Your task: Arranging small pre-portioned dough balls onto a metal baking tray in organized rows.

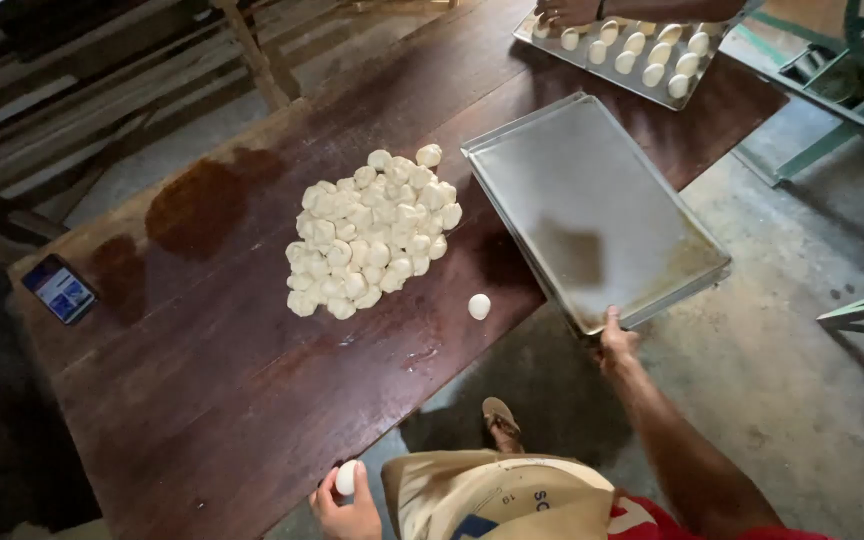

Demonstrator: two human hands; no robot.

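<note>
My right hand [614,340] grips the near corner of an empty metal baking tray [592,205] that juts over the edge of the dark wooden table [202,400]. My left hand [344,505] holds a small white dough ball [346,478] near the table's front edge. A heap of several pale dough pieces [372,230] lies in the middle of the table, just left of the tray. One single round dough ball [479,306] sits alone between the heap and the tray's near corner.
A second tray [562,58] with rows of dough balls lies at the far end, where another person's hand [567,12] rests. A phone [61,288] lies at the table's left. Green metal frames [832,130] stand on the concrete floor to the right. Wooden planks lie behind.
</note>
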